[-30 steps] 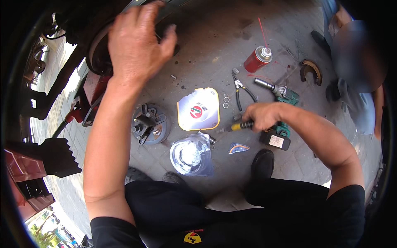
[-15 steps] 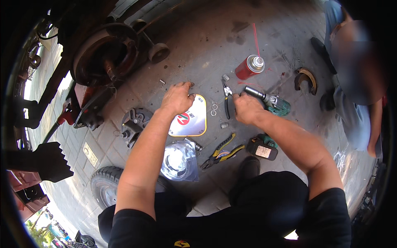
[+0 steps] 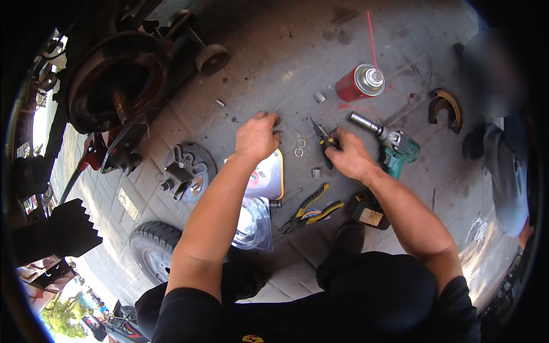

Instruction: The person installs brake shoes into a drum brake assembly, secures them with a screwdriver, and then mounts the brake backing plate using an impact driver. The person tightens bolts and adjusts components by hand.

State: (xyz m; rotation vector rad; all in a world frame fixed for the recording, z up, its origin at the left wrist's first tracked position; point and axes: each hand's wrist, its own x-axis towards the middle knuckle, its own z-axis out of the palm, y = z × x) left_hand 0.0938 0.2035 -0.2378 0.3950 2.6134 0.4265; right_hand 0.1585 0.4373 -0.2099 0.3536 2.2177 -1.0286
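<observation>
Underfoot I see a grey paved floor (image 3: 269, 91), mostly in shade, its joints plainest towards nine o'clock, where a pale rectangular patch (image 3: 128, 204) shows on the slabs. Dark stains (image 3: 345, 15) blotch the ground at one o'clock. Sun pours in at eight o'clock, whitening the pavers (image 3: 108, 257), and a brighter streak (image 3: 470, 258) lies about four. Farther out at eight, green foliage (image 3: 63, 311) stands in full daylight.

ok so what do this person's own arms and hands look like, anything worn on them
Short black sleeves end near the elbows, leaving both forearms bare. The left hand and right hand are ungloved, and no watch or bracelet shows.
</observation>
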